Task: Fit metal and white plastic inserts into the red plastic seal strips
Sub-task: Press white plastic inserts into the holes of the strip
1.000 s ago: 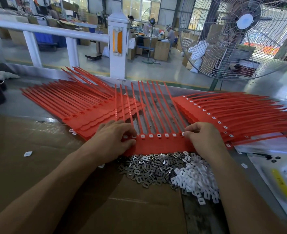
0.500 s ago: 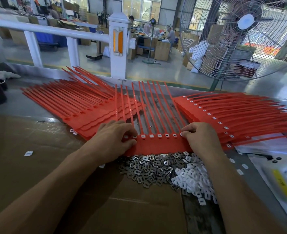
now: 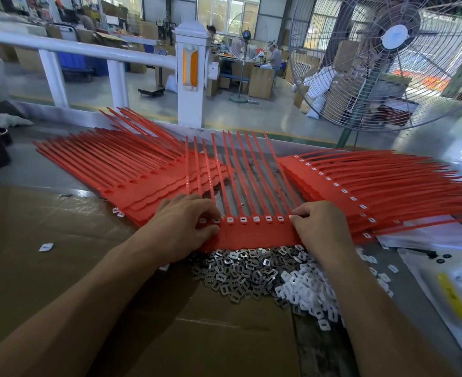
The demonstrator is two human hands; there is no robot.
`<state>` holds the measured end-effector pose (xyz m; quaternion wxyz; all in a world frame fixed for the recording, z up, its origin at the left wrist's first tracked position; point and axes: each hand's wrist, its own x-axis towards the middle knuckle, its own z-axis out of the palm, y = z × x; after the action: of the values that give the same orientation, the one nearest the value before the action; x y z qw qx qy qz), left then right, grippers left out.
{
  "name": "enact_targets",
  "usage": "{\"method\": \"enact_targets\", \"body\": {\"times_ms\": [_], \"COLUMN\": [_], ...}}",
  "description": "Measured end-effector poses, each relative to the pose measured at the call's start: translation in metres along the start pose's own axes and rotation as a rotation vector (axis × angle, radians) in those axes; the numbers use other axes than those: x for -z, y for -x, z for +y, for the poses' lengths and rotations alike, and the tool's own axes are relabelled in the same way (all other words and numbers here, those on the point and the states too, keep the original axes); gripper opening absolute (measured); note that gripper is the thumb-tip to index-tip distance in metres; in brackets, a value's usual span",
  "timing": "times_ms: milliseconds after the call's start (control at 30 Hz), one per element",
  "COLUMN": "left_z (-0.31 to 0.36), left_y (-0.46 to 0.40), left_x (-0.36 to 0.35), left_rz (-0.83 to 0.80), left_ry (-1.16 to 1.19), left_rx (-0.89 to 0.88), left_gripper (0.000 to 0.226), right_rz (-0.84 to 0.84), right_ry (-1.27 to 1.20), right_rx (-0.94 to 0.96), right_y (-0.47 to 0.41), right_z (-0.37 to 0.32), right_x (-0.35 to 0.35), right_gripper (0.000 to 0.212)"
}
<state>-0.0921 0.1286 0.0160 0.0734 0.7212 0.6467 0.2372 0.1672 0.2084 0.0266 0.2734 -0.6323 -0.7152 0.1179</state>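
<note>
A red seal strip sheet (image 3: 254, 232) lies in front of me, its tails pointing away, with a row of white inserts (image 3: 254, 219) seated in its sockets. My left hand (image 3: 182, 225) pinches the sheet's left end, fingertips curled over the sockets there. My right hand (image 3: 319, 227) pinches the right end in the same way. Just below the sheet lie a heap of metal inserts (image 3: 238, 276) and a heap of white plastic inserts (image 3: 308, 292).
A stack of red strips with unfilled sockets (image 3: 126, 170) lies at the left, a stack with white inserts (image 3: 360, 186) at the right. Brown cardboard (image 3: 61, 268) covers the table. A big fan (image 3: 393, 58) and a white railing (image 3: 191, 74) stand behind.
Both hands stay at the ends of the sheet; the right fingertips have shifted slightly along its right edge. Nothing else has moved.
</note>
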Motion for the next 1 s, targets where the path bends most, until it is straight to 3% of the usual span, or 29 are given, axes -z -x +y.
{"method": "enact_targets", "body": {"times_ms": [200, 600, 700, 867, 1000], "left_z": [-0.001, -0.001, 0.000, 0.001, 0.000], "left_y": [0.000, 0.000, 0.000, 0.002, 0.001], "left_x": [-0.001, -0.001, -0.001, 0.000, 0.000], "left_rz": [0.001, -0.004, -0.002, 0.010, 0.006], "left_ry": [-0.006, -0.013, -0.010, 0.000, 0.005], "left_rx": [-0.003, -0.006, -0.006, -0.008, -0.004], "left_gripper": [0.026, 0.028, 0.027, 0.025, 0.026], "right_rz": [-0.132, -0.159, -0.152, -0.041, -0.019], "right_ry": [0.263, 0.642, 0.561, 0.119, 0.010], "right_rx": [0.045, 0.100, 0.085, 0.004, -0.046], "right_y": [0.013, 0.025, 0.022, 0.015, 0.004], "right_z": [-0.010, -0.028, -0.025, -0.007, 0.002], "right_x": [0.011, 0.003, 0.002, 0.009, 0.009], "right_gripper": [0.039, 0.035, 0.035, 0.028, 0.022]}}
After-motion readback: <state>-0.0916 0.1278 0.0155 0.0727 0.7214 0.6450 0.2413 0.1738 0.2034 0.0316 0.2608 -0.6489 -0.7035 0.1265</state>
